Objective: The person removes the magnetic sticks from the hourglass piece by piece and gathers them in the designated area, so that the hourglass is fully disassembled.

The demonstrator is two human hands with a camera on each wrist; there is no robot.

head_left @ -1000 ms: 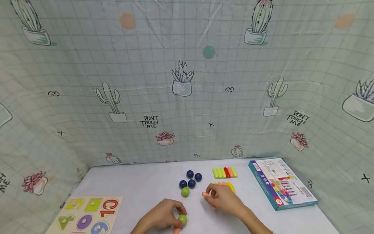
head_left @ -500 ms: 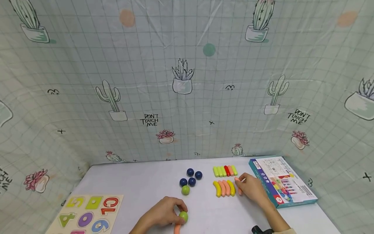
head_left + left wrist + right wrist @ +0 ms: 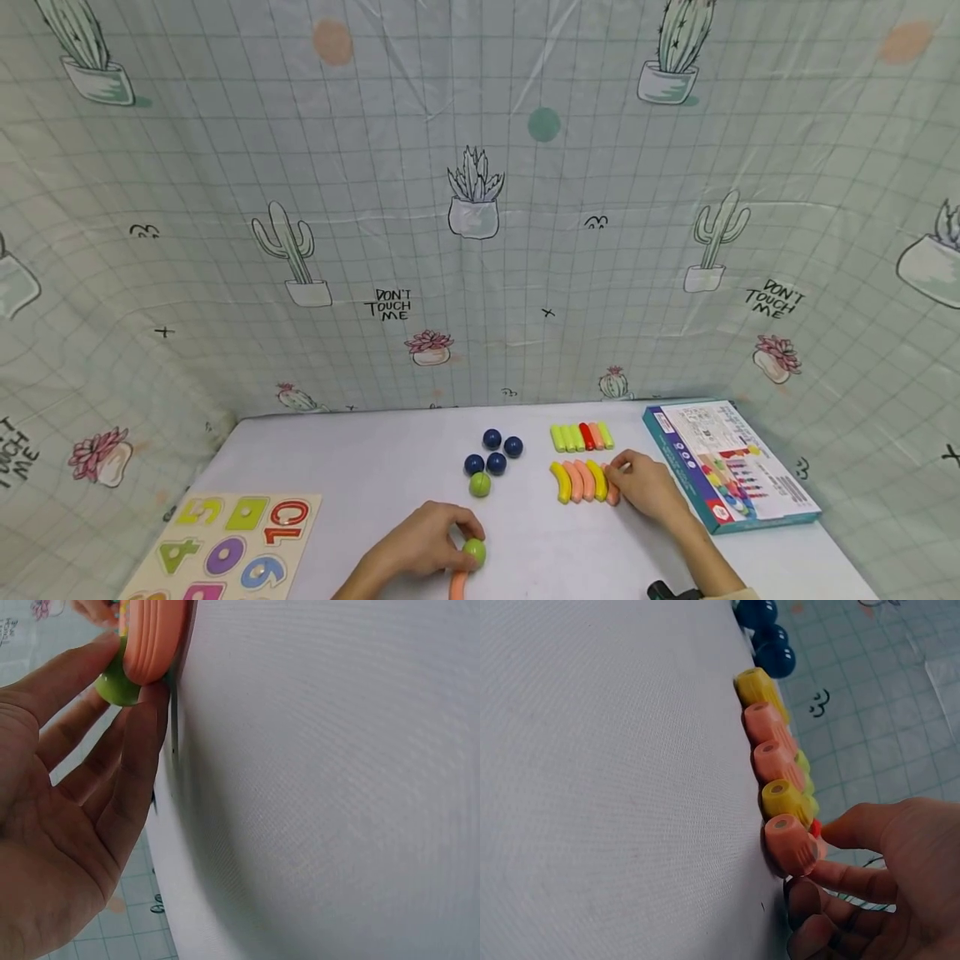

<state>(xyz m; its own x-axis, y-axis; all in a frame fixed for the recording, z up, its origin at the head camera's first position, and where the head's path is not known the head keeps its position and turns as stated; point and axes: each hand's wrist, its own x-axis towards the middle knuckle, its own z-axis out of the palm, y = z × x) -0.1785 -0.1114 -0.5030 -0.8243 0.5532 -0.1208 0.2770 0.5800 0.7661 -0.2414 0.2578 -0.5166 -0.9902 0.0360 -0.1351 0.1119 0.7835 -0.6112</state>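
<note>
White tabletop (image 3: 360, 467), backdrop sheet (image 3: 480, 208) on three sides (grid, cactus prints, "DON'T TOUCH ME"), even light.

free: table left-centre (image 3: 360, 467) | blocked: blue balls (image 3: 493, 452), box (image 3: 727, 467) (right edge)

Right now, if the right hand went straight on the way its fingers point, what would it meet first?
The right hand points leftward and already touches the salmon curved piece at the row's right end. Next in that line is probably the yellow piece beside it, though depth is hard to judge.
</note>
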